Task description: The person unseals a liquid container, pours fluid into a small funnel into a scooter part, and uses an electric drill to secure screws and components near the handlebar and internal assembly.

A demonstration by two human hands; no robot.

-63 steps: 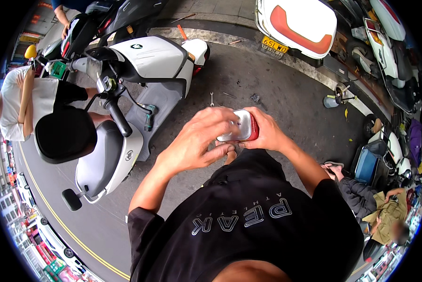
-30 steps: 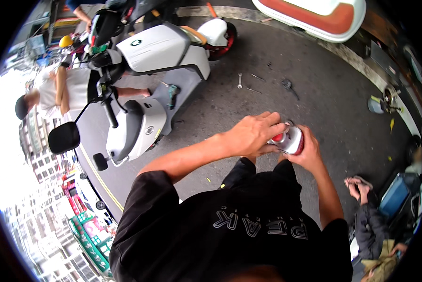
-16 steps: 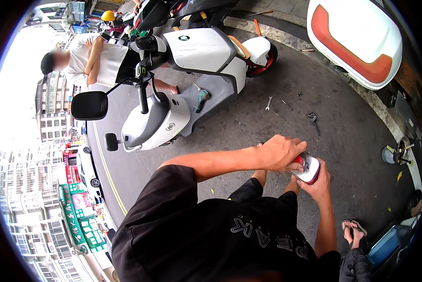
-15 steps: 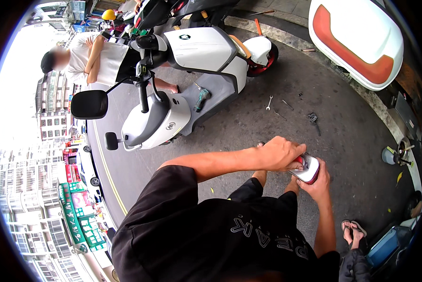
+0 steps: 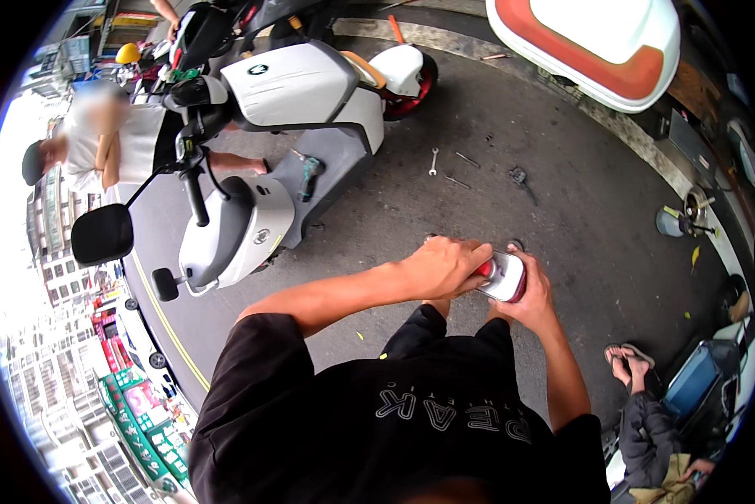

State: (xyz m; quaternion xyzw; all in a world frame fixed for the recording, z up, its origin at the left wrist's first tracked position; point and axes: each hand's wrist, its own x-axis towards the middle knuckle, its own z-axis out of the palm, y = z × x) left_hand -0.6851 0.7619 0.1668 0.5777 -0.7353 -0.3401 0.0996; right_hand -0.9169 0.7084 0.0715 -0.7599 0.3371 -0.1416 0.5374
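In front of my body, my right hand wraps round a small rounded case, silver-white on its face and dark red along its side. My left hand is closed at the case's left end, its fingers pinching a small red piece against it. The fingers cover much of that piece, so its kind is unclear. Beyond my hands lie an open-end wrench, thin metal rods and a black part with a short cable on the asphalt.
A white scooter stands at the upper left, a green-black power drill on its footboard. A white-and-orange panel is at the upper right. A small pot stands by the curb. A person in a white shirt stands beyond the scooter.
The view has shifted, so the scooter and tools sit further left. Both hands still hold the case, and more of its silver-white face shows between them.
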